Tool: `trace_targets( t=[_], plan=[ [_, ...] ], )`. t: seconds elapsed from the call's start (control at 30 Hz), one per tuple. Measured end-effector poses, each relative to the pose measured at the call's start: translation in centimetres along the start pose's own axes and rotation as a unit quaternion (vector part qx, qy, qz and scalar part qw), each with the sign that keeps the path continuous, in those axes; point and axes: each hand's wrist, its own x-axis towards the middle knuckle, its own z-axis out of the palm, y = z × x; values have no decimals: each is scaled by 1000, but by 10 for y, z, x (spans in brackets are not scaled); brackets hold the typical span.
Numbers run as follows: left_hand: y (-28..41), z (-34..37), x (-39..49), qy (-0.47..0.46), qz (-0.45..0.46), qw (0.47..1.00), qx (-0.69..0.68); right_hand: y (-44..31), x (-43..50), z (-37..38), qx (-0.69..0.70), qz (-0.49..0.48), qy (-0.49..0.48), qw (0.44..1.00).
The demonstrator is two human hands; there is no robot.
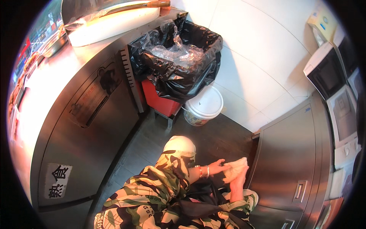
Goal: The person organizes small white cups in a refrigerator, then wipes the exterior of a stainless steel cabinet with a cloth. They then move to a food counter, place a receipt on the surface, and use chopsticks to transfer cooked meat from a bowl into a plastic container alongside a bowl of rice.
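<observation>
A pale, light-yellow cloth (235,170) is bunched between my two hands, low and right of the middle, above my lap. My left hand (218,168), with a bracelet and a band at its wrist, reaches in from the left and touches the cloth with its fingers; how firmly it grips does not show. On the right, my right hand (242,174) is raised and closed on the cloth's edge. Camouflage-patterned clothing and a dark apron (200,207) cover my body below the hands.
A bin lined with a black bag (177,81) stands over a red container (158,98). Beside it is a white-lidded bucket (204,101). Steel cabinets flank me, left (94,137) and right (283,154). A knife (131,8) lies on the white board (114,25) at upper left.
</observation>
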Motion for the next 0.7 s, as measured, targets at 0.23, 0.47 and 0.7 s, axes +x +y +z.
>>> trace_targets(
  t=[0.23,0.47,0.7],
  plan=[
    [-7,-6,-23,66,109,939,-319,-7,-33,-1,-36,67,-253,964],
    [63,-41,-96,99,175,932,-301,26,6,-58,-235,88,94,963],
    [167,-137,-286,368,452,807,-100,40,13,-29,-364,27,-110,924]
  ],
)
